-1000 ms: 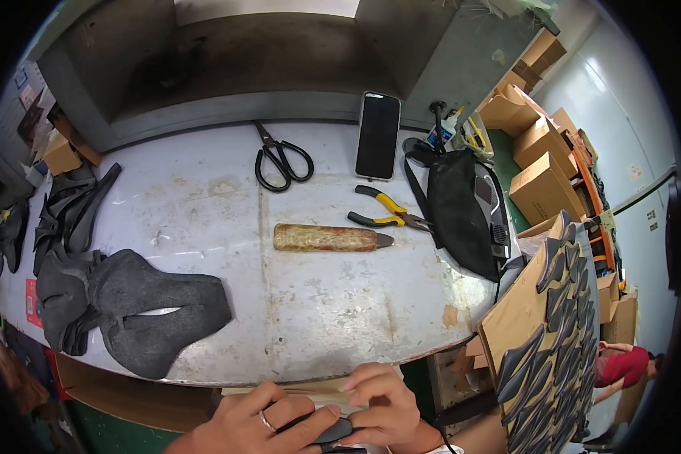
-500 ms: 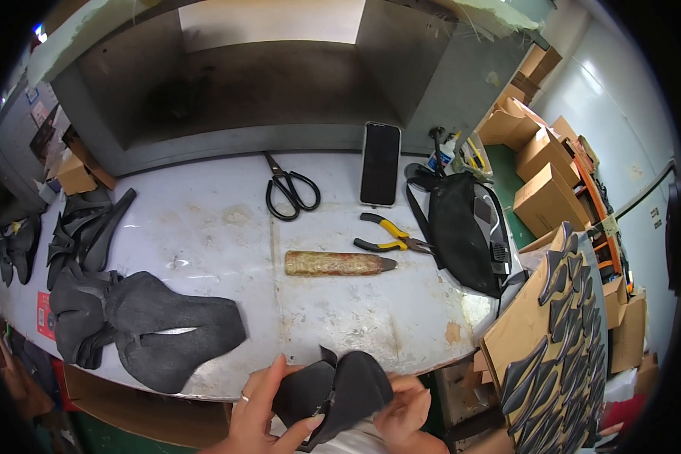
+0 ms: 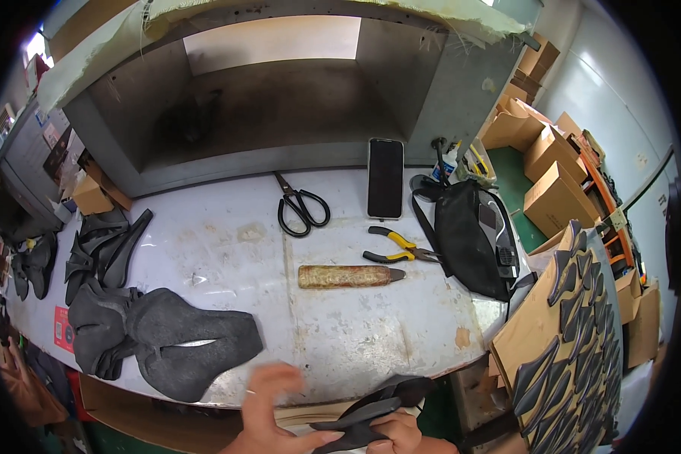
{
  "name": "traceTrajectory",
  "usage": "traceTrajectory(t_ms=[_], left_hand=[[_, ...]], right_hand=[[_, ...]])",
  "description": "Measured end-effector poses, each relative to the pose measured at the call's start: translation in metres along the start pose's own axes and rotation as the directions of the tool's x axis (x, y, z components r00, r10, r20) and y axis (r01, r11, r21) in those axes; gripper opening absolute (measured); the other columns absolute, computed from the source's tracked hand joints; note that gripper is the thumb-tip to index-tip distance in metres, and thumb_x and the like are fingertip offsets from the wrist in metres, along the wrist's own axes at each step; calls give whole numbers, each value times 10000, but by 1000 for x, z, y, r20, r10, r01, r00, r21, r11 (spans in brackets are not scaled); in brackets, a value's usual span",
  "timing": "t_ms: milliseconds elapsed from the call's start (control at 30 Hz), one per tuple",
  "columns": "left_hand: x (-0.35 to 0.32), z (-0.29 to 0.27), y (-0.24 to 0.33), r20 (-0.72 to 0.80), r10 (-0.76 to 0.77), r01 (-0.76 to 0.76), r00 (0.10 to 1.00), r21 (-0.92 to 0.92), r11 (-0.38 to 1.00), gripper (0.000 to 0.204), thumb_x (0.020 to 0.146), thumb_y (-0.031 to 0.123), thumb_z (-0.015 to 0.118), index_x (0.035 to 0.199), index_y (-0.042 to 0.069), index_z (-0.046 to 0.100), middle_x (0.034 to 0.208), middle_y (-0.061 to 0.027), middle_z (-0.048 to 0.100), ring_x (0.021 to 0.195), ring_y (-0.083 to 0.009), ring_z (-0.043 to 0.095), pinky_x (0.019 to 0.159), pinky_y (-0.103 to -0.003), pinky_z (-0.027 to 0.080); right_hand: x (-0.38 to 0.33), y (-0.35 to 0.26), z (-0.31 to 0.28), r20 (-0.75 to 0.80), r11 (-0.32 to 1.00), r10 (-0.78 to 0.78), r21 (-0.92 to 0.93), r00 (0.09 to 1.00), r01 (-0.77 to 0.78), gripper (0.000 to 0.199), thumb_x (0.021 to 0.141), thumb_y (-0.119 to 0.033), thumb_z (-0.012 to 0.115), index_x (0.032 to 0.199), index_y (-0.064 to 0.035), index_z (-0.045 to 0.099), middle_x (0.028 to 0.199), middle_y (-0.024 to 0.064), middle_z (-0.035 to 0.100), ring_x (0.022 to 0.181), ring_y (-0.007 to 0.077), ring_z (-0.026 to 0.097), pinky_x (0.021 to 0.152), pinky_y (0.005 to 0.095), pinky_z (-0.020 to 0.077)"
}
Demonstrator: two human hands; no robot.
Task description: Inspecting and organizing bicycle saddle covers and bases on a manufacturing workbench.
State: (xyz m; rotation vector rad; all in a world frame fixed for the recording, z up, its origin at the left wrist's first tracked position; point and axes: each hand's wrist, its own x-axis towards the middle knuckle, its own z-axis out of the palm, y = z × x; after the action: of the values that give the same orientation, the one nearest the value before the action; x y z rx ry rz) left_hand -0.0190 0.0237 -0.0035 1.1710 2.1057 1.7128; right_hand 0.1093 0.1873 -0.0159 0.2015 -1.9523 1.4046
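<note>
Black piece (image 3: 369, 411) down near 6 o'clock, by front edge of bench (image 3: 348, 340) — right hand (image 3: 401, 433) pinching it. Left hand (image 3: 265, 415) spread wide, fingers blurry, thumb by piece's edge. Looks light, bendy, probably not slippery or fragile — I'd grab it by opposite edges.

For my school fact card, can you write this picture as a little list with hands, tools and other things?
Left hand: fingers spread, blurred; thumb against black curved piece
Right hand: gripping that piece
Tools: black-handled metal scissors, yellow-and-black pliers, dark-tipped tool with mottled brown handle
Table left: dark grey flat cutout with a slit
Table back: rectangular black-screened phone
Table right: black soft pouch
Surface: worn whitish tabletop
</note>
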Motion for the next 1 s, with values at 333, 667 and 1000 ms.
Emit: traceTrajectory(t_ms=[333, 667, 1000], left_hand=[[-24, -19, -44, -131, 398, -360, 908, -728, 583, 459, 909, 213, 615, 1282, 5, 450, 1144, -254, 582, 762, -245, 689, 639, -319, 598], [-7, -16, 11, 160, -486, 426, 859, -749, 507, 761, 628, -172, 747, 1319, -23, 466, 1106, -294, 613, 888, -305, 687, 759, -378, 595], [19, -20, 22, 700, -231, 627, 676, -381, 679, 879, 827, -8, 715, 1505, 43, 157, 828, -80, 642, 812, -141, 625, 758, -274, 505]], right_hand=[[27, -12, -18, 174, 771, 429, -582, 887, -259, 554, 982, -501, 386, 710, -43, 540, 826, 173, 620, 815, 284, 594, 751, 383, 477], [-20, 50, -21, 402, -66, 779, 816, 481, -575, 323, 934, -91, 570, 1228, 32, 521, 1111, 75, 612, 929, 132, 595, 823, 235, 460], [-2, 26, -20, 662, 491, 553, 233, 507, -839, 139, 889, -57, 633, 1017, -7, 649, 986, 24, 638, 893, 78, 541, 761, 264, 469]])
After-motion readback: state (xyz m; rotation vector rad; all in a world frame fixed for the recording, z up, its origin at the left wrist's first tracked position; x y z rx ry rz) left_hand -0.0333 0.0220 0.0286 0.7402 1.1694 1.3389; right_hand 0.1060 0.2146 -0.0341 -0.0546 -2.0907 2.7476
